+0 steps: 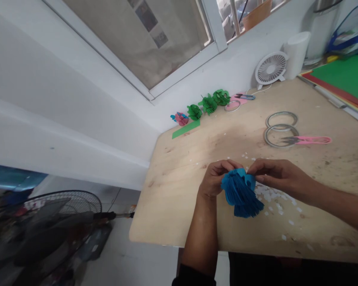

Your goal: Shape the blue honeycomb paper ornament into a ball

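A bundle of layered blue paper (243, 194), with fringed lower edges, is held up between both hands above the wooden table. My left hand (216, 178) grips its upper left side, fingers closed around the edge. At its upper right, my right hand (271, 174) pinches the paper between thumb and fingers. Small white paper scraps (276, 198) lie scattered on the table under and beside the right hand. Pink thread snips (313, 140) rest beyond the right hand, their blades over a roll of tape (282, 136).
Along the wall stand several green paper pieces (209, 104), a pink and blue one (181, 118) and a green strip (186, 129). A small white fan (271, 69) and coloured sheets (346, 79) sit at the back right. The wooden table (167, 198) ends at the left; a floor fan (65, 206) stands beyond.
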### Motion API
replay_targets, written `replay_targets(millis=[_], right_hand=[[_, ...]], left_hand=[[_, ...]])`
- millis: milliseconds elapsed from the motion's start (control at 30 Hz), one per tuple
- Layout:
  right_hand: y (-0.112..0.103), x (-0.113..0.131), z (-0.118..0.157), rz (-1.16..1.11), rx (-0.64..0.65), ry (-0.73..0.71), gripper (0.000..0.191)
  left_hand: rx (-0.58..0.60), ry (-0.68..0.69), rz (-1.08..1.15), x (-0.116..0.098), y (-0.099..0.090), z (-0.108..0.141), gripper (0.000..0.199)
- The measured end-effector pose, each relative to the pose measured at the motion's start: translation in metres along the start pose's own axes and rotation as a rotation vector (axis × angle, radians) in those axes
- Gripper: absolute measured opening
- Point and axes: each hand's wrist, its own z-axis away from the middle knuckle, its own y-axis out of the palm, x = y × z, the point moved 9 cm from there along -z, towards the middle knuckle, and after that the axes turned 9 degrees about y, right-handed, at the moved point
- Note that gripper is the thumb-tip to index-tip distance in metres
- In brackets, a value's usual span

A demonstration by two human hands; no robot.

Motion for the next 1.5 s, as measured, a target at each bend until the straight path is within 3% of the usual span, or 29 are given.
replay_targets(millis=[433, 867, 1200, 1367, 1500], right_hand=[[0.003, 0.004, 0.003, -0.019, -0.047, 0.076, 0.039], [0.001, 0.003, 0.001, 0.043, -0.059, 0.037, 0.038], [-0.002, -0.008, -0.002, -0.021, -0.034, 0.1, 0.034], [0.004, -0.007, -0.002, -0.041, 0.025, 0.087, 0.04], [0.005, -0.002, -0.001, 0.049, 0.049, -0.012, 0.055]], left_hand=[[-0.045, -0.062, 0.001, 0.001, 0.002, 0.0, 0.038], [-0.028, -0.047, -0.02, 0.001, 0.0, -0.001, 0.034], [-0.084, -0.06, -0.05, -0.001, -0.002, -0.002, 0.036], [-0.099, -0.072, -0.041, 0.002, -0.005, -0.004, 0.039], [-0.184, -0.06, -0.043, 0.003, -0.014, -0.003, 0.039]])
